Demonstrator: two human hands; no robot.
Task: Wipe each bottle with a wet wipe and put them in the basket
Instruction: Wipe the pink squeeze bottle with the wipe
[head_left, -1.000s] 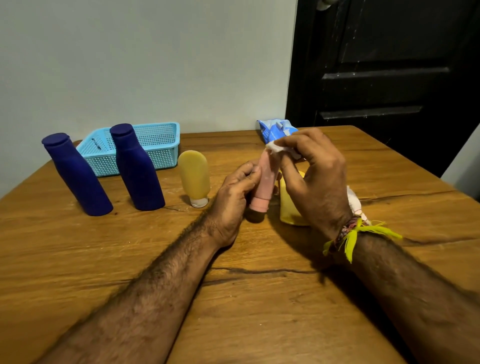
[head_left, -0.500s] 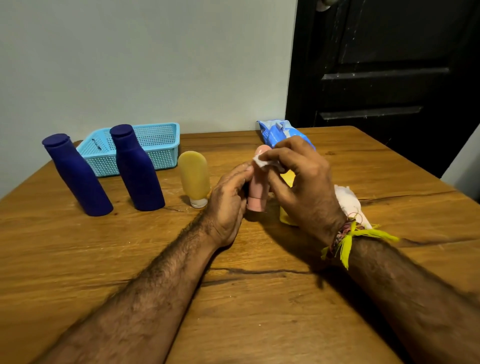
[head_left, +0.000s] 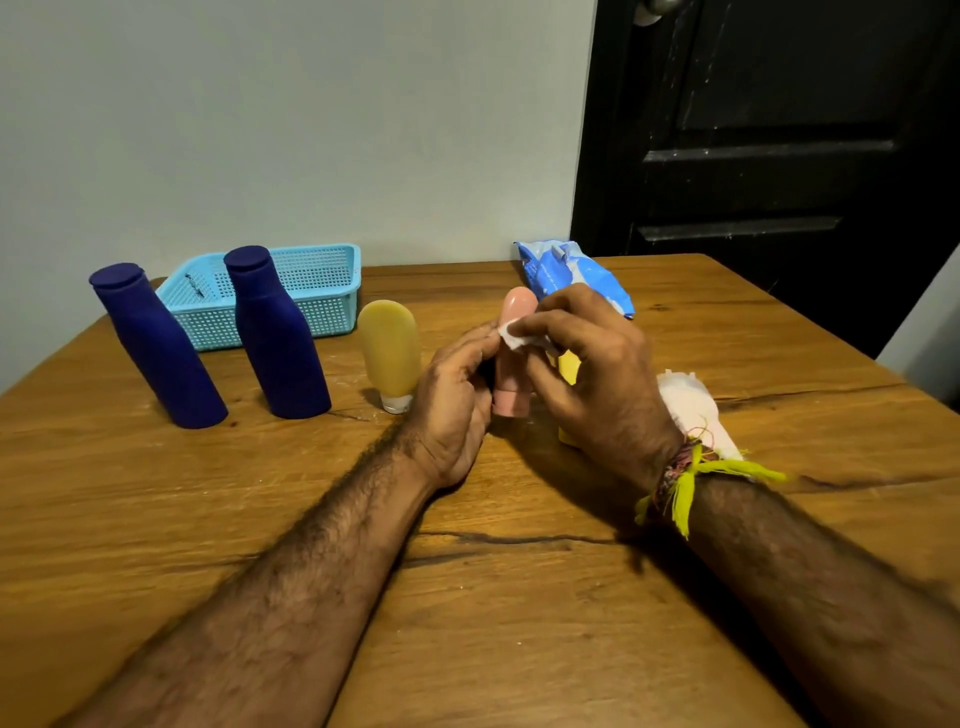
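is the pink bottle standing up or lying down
Standing up, cap end down: the pink bottle is vertical with its cap at the table. The left hand holds it; the right hand presses a wipe on it.

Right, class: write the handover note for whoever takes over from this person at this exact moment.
Left hand: grips the pink bottle, upright, cap down.
Right hand: pinches a wet wipe against the pink bottle's side.
Blue basket: at the back left by the wall; no bottle shows inside.
Standing on the table: two dark blue bottles, an amber bottle, and a yellow bottle mostly hidden behind the right hand.
Wipes pack: behind the hands.
Done: nothing basketed.
Left: finish the pink bottle, basket it, then wipe and basket the rest.
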